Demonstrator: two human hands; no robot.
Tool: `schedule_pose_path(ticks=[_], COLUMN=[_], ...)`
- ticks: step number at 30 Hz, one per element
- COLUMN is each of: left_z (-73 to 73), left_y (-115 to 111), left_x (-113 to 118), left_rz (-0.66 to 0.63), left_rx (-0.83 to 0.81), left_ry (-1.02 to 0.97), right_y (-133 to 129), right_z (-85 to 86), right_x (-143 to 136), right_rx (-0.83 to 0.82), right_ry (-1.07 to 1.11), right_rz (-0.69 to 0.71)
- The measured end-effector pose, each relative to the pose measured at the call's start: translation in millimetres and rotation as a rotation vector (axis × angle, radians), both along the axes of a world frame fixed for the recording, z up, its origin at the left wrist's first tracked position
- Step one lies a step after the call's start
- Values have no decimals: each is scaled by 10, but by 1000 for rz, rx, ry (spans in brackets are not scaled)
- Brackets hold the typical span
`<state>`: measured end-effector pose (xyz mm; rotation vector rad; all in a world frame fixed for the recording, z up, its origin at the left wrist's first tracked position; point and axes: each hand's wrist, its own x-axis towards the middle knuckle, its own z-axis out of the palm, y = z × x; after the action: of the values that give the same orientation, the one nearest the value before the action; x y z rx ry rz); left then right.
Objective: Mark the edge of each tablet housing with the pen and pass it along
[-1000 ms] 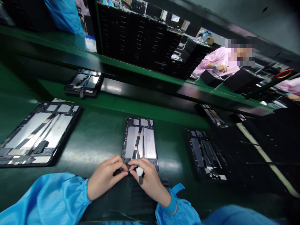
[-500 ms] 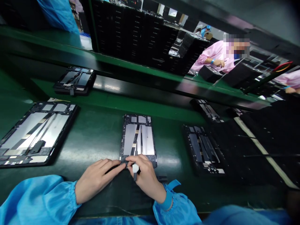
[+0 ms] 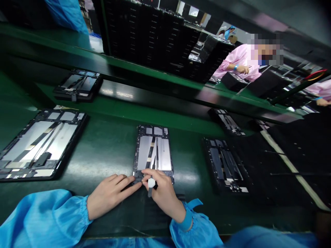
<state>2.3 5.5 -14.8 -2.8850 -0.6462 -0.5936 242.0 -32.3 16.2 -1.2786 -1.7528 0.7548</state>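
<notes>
An opened tablet [image 3: 167, 151] lies on the green bench in front of me, its silver inner plate and black ribbon cables exposed. My left hand [image 3: 111, 194] has its fingers stretched toward the tablet's lower left edge, with the fingertips resting there. Over the lower edge, my right hand [image 3: 165, 194] is closed in a pinch on a small tool with a white faceted end [image 3: 151, 182]. Its exact kind does not show, and my fingers hide its tip. The fingertips of both hands nearly meet at this edge.
A larger opened tablet [image 3: 62, 132] lies at left, another [image 3: 80, 84] behind it. More opened tablets [image 3: 224, 165] [image 3: 229, 122] lie at right, beside black material [image 3: 274, 165]. Behind a green rail [image 3: 155, 70] stand black stacks [image 3: 144, 38]; a person in pink [image 3: 238, 57] sits beyond.
The view has shifted slightly. Both hands stay at the tablet's lower edge, and the right hand still pinches the white-ended tool, its fingers only slightly moved.
</notes>
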Motion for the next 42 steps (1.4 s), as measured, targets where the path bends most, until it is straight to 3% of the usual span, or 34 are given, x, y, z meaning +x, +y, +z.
schedule_pose_path(ticks=[5, 11, 19, 30, 35, 42], left_z=[85, 128, 132, 35, 13, 187], left_y=[-18, 0, 0, 9, 21, 57], left_x=[66, 89, 82, 10, -51, -71], left_rz=[22, 11, 16, -4, -33, -29], left_rx=[-79, -130, -130, -134, -138, -185], left_ry=[-24, -56, -85, -115, -180, -110], right_y=[-214, -383, -323, -368, -400, -323], right_z=[71, -12, 0, -81, -53, 113], right_x=[140, 148, 132, 325, 197, 126], right_rx=[-131, -284, -253, -326, -279, -194], right_ry=[202, 305, 135, 295, 311, 183], right_rz=[19, -25, -56, -174, -61, 79])
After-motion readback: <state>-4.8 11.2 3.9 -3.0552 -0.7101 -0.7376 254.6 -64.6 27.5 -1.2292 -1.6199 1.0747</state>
